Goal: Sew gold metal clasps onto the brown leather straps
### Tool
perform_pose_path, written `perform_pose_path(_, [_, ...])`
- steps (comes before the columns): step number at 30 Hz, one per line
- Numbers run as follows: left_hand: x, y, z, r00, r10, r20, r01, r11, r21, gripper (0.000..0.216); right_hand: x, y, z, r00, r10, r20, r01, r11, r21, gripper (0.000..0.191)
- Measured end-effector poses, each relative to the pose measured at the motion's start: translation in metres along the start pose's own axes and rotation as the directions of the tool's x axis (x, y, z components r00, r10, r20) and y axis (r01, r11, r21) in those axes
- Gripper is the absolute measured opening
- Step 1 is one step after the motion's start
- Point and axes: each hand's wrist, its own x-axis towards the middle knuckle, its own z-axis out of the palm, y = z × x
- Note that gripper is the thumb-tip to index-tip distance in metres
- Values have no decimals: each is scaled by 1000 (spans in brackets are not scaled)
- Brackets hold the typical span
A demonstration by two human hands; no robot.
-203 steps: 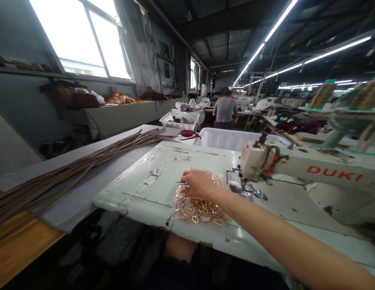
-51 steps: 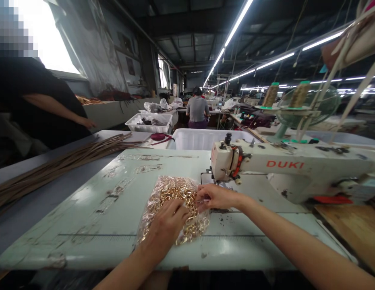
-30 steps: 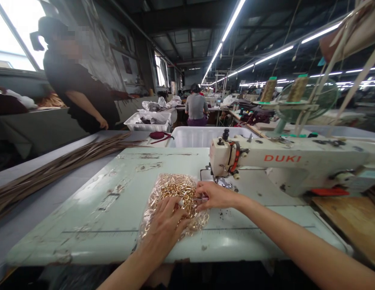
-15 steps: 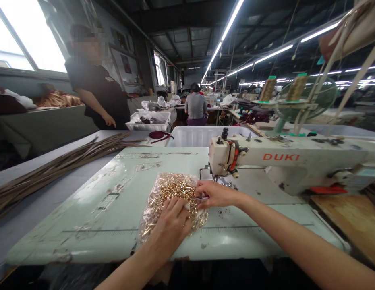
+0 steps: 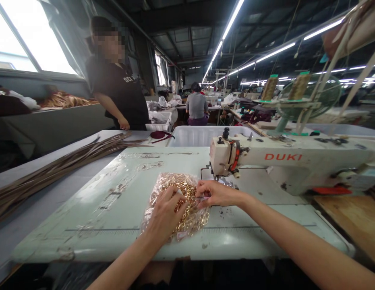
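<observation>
A clear plastic bag (image 5: 148, 215) full of small gold-coloured metal hardware (image 5: 189, 215), with ring shapes among it, lies on the pale green sewing table. Over its left part rests my left hand (image 5: 165, 211), its fingers curled and thumb drawn in; what sits between the fingertips is hidden. Something small and white shows at one fingertip. At the bag's right side, my right hand (image 5: 216, 193) is closed in a pinch on a thin, shiny, purplish object (image 5: 202, 197), too small to name for certain. Both hands are close together above the gold pieces.
A sewing machine (image 5: 284, 157) stands just right and behind the bag. Long brown strips (image 5: 54, 173) lie on the left. Beyond the table is a white plastic bin (image 5: 193, 135). One person (image 5: 117, 88) stands at back left; another (image 5: 196, 104) sits farther away.
My left hand has shifted up and slightly left over the bag, uncovering a small whitish label near its front edge. My right hand has hardly moved. The standing person has shifted right.
</observation>
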Motion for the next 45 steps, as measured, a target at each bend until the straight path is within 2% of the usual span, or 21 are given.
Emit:
perform_pose_path(4, [3,-1,-7,997,-36,68,41,996,-74,11,-2,-5,-4,1000,-12,22,11,997,75,20])
perform_pose_path(7, [7,-5,-7,996,-8,86,18,993,-117,15,0,-9,-7,997,11,77,-20,993,118,19])
perform_pose_path(11, [16,-8,-4,991,25,133,-7,991,-134,15,6,-13,-4,991,59,119,-58,998,-10,21])
perform_pose_path(15, [19,-15,-22,978,26,206,3,991,-137,17,10,-16,6,994,90,70,-80,988,-131,23])
perform_pose_path(18, [-3,-27,-42,993,-4,115,14,996,-87,24,7,-16,13,993,116,-21,-118,982,-150,21])
perform_pose_path(20, [-28,-33,-49,999,-7,41,7,1000,9,44,4,-15,16,988,133,-73,-142,979,-143,21])
perform_pose_path(22, [-52,-36,-47,993,47,104,-60,990,127,67,1,-15,18,985,139,-99,-152,979,-139,20])
perform_pose_path(25, [-67,-37,-37,968,120,218,-174,954,246,67,1,-14,22,985,135,-110,-150,979,-140,20])
perform_pose_path(28, [-56,-38,-29,958,145,248,-215,934,285,68,2,-16,24,984,143,-104,-157,978,-137,22])
perform_pose_path(33, [-24,-40,-23,892,232,389,-349,900,262,77,1,-19,22,987,129,-97,-142,979,-147,20])
perform_pose_path(37, [-7,-35,-18,868,275,414,-396,886,242,78,1,-18,21,990,122,-77,-133,977,-166,18])
perform_pose_path(42, [9,-29,-16,873,284,397,-393,891,226,58,8,-16,22,992,123,-30,-127,952,-280,18])
perform_pose_path(45, [13,-31,-13,882,247,401,-358,905,231,52,12,-14,21,990,139,0,-135,958,-255,22])
